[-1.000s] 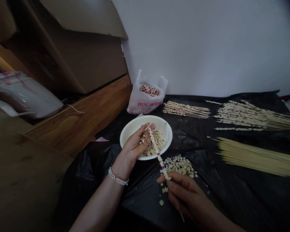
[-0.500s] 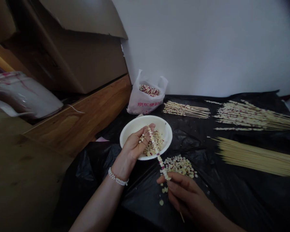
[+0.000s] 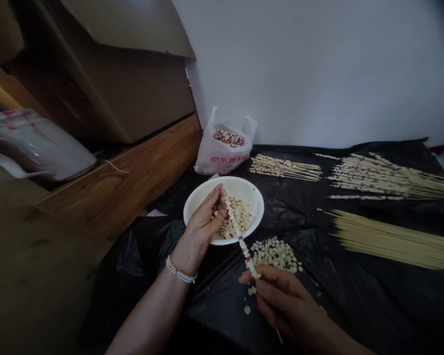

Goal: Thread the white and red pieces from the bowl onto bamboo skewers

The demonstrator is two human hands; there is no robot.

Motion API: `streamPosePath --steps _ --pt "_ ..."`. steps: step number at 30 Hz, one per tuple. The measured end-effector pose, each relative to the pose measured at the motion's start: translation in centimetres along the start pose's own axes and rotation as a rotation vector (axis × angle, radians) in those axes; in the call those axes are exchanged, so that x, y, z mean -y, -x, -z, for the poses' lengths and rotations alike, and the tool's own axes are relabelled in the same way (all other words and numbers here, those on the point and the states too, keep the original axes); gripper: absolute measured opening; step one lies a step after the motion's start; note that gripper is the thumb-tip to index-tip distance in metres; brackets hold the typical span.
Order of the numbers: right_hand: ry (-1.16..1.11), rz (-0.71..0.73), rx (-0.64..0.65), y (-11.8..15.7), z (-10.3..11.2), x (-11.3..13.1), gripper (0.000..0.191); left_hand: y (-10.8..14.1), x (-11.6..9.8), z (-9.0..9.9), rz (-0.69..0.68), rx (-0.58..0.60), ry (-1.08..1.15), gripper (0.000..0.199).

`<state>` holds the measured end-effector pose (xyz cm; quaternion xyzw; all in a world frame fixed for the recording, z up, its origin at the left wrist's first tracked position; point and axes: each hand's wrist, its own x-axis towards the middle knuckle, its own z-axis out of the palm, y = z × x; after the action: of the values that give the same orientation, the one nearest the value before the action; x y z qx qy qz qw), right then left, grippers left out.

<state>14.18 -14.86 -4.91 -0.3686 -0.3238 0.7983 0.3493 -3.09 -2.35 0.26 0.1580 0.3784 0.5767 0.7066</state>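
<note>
My left hand, with a beaded bracelet at the wrist, is over a white bowl of pale and dark red kernels. Its fingers curl round a few kernels and meet the top end of a threaded skewer. My right hand pinches that skewer near its lower end, where the bare stick sticks out below the fingers. Pale kernels line most of the stick, with some dark red ones among them. Loose kernels lie on the black plastic sheet beside the bowl.
A white plastic bag of kernels stands behind the bowl. Threaded skewers and a larger pile lie at the back right, with bare sticks nearer. Left are a cardboard box and a white jug.
The fingers of my left hand have curled upward and closed more round the kernels at the skewer's top. The skewer has shifted slightly left; my right hand has barely moved.
</note>
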Motion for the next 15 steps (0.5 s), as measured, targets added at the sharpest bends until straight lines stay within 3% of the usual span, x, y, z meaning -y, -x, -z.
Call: streamPosePath --steps 5,15 --pt "-0.018 -0.003 0.008 -0.1 -0.1 0.0 0.041 0.3 0.0 -1.0 0.021 -0.149 0.144 0.054" --pt "-0.059 -0.013 0.014 -0.2 0.3 -0.4 0.037 -0.3 0.4 -0.3 0.022 -0.070 0.114 0.051"
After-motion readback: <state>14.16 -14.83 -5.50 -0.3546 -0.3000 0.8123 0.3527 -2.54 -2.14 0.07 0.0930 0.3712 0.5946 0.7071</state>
